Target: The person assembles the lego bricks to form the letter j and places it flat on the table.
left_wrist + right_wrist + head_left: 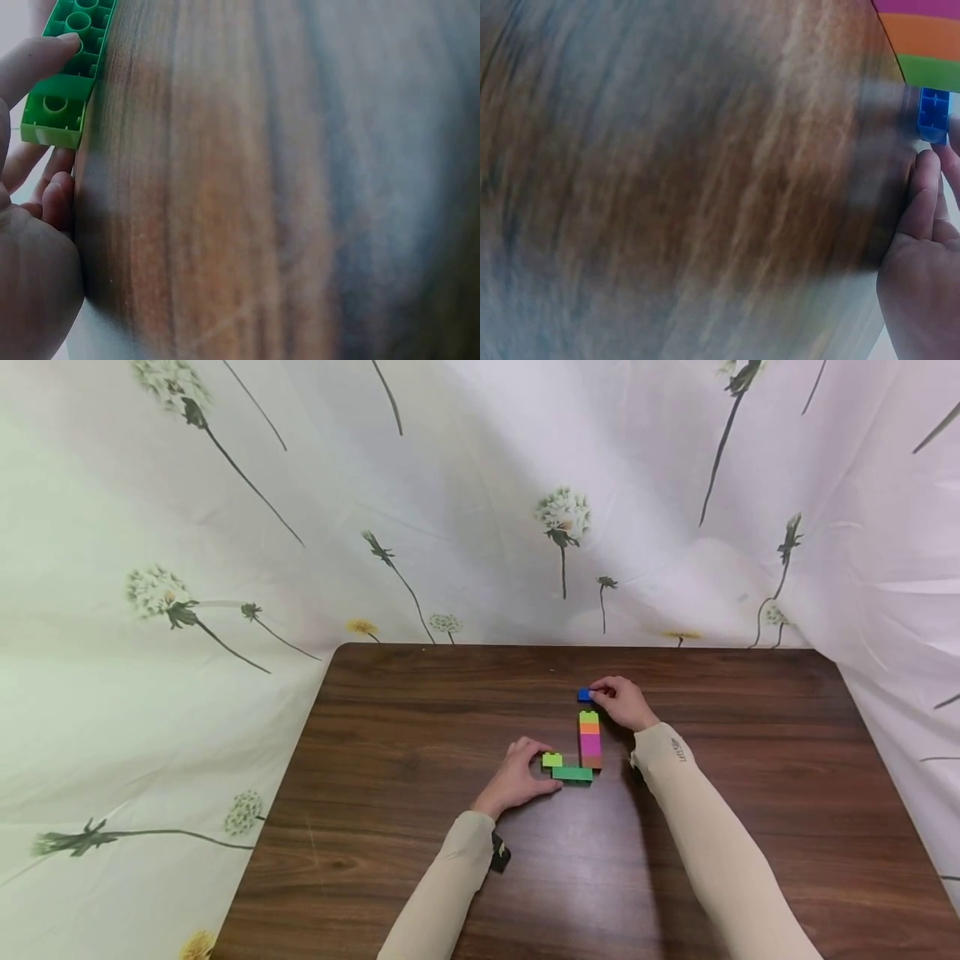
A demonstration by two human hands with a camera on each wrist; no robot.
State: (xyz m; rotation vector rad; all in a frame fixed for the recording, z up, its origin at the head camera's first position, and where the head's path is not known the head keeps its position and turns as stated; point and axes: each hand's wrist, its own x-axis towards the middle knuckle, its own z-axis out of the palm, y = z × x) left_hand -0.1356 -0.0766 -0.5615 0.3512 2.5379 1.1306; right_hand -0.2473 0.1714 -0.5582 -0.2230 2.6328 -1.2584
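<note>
My left hand (517,777) pinches a long green toy brick (573,774) joined to a short lime brick (552,760). In the left wrist view the thumb lies on the hollow underside of the green brick (91,43), with the other fingers behind the lime brick (51,126). Farther back, my right hand (622,703) holds a small blue brick (582,695) between thumb and fingers; its hollow side shows in the right wrist view. Between the hands lies a row of joined bricks (590,743), lime, orange, magenta and brown, whose brown end is by the green brick.
The dark wooden table (405,718) carries the bricks, which lie near its back half. A white cloth with printed dandelions (480,510) hangs behind and at both sides of the table. A dark device (500,853) sits at the left wrist.
</note>
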